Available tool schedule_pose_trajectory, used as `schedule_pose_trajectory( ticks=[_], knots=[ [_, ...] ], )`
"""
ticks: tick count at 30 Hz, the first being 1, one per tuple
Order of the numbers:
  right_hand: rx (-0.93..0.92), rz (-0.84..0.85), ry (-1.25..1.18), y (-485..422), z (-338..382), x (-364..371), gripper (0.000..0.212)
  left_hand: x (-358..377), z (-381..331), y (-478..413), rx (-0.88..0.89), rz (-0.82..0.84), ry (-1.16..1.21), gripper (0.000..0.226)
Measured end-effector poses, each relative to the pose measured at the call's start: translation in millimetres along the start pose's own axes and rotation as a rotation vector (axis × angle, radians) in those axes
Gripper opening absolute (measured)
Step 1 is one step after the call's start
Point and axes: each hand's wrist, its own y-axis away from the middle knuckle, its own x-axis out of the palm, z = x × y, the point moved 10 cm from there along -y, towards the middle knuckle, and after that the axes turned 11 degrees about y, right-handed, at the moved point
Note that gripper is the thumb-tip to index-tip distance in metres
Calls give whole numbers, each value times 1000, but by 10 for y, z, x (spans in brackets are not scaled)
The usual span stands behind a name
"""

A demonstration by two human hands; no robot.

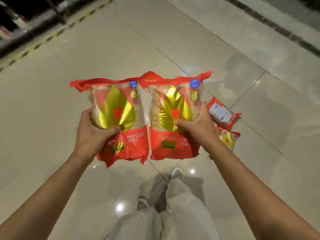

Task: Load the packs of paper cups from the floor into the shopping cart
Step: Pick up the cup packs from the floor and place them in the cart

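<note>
I hold two red-and-gold packs of paper cups upright side by side above the floor. My left hand point(93, 134) grips the left pack point(117, 108) from its left side, thumb across the front. My right hand point(197, 125) grips the right pack point(173, 104) from its right side. Two more packs lie on the tiles to the right: one with its white label up point(222, 113), another point(227, 138) just below it, partly hidden by my right wrist. No shopping cart is in view.
Glossy beige floor tiles point(155, 40) stretch all around. A dark shelf base with a yellow-black striped strip point(43, 38) runs along the upper left, blurred. Another dark strip point(277, 28) crosses the upper right. My legs and white shoes point(176, 172) are below.
</note>
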Motion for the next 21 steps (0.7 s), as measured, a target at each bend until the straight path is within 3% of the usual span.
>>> schedule_pose_trajectory(
  ticks=[5,9,16,21],
  knots=[
    [-190,51,-59,1064,1819,-627,70,-1243,-1425,1136,112,-148,74,101],
    [-392,201,-79,1926,2834,-631,72,-2161,-2006,2236,205,-332,96,100],
    [-719,637,-99,3774,3794,70,66,-3593,-2002,4697,197,-830,42,80],
    [-867,934,-75,5394,3846,728,69,-4142,-1346,6645,106,-1150,99,101]
  ],
)
